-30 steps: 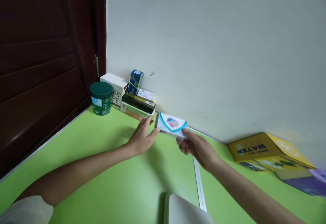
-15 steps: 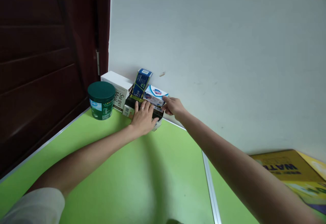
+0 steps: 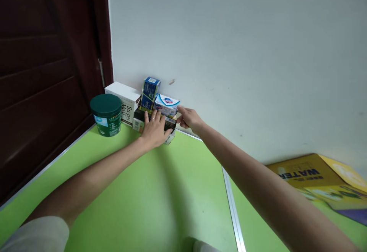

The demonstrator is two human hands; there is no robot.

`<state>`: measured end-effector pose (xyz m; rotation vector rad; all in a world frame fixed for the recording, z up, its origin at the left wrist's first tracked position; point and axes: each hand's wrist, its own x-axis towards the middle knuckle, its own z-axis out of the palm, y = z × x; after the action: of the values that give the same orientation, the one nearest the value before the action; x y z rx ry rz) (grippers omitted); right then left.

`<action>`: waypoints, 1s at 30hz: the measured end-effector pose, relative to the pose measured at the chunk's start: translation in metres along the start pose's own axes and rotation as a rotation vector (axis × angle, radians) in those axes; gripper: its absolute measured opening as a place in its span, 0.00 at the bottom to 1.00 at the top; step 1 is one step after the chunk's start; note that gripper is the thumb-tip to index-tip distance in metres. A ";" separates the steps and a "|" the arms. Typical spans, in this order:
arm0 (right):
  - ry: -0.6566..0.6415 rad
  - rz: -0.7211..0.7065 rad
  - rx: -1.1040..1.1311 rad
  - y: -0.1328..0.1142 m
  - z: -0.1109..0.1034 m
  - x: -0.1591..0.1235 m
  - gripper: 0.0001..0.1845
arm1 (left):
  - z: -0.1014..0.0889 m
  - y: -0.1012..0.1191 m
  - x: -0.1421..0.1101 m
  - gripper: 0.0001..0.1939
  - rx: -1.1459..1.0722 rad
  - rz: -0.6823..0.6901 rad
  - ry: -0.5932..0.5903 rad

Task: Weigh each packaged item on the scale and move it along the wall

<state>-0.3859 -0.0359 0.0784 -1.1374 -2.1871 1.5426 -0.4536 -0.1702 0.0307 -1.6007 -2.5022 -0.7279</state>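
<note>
My left hand (image 3: 155, 131) rests with spread fingers on a black-topped box (image 3: 140, 113) with pale sides, lying on the green surface against the wall. On the back of that box sits a white and blue soap box (image 3: 166, 103). My right hand (image 3: 189, 119) is at the soap box's right end, index fingertip on its edge, thumb lower down and the other fingers curled in. A dark blue carton (image 3: 150, 91) stands upright, leaning a little, just left of the soap box. The black box's front is partly hidden by my left hand.
At the left end of the group stand a white "Super Meal" box (image 3: 122, 94) and a green lidded tub (image 3: 106, 116). A dark red door (image 3: 51, 72) borders the left side. Yellow "WATER" cardboard (image 3: 301, 172) lies at the right, past a metal strip (image 3: 233, 210).
My view has shifted, so the whole group appears farther left. Both hands keep their places at the boxes, and the boxes show no clear movement among themselves.
</note>
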 end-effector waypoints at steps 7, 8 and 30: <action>-0.413 0.028 -0.082 0.051 -0.028 -0.130 0.06 | -0.028 0.043 -0.069 0.17 -0.105 0.338 -0.168; -0.555 0.004 -0.110 0.056 -0.034 -0.155 0.08 | -0.031 0.055 -0.083 0.15 -0.148 0.383 -0.262; -0.225 0.007 0.383 0.234 -0.225 -0.320 0.19 | 0.061 0.317 -0.106 0.20 -0.440 0.356 -1.064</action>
<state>0.0674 -0.0708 0.0429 -0.8883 -1.8900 2.0649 -0.1175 -0.1247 0.0528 -3.1486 -2.5247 -0.4374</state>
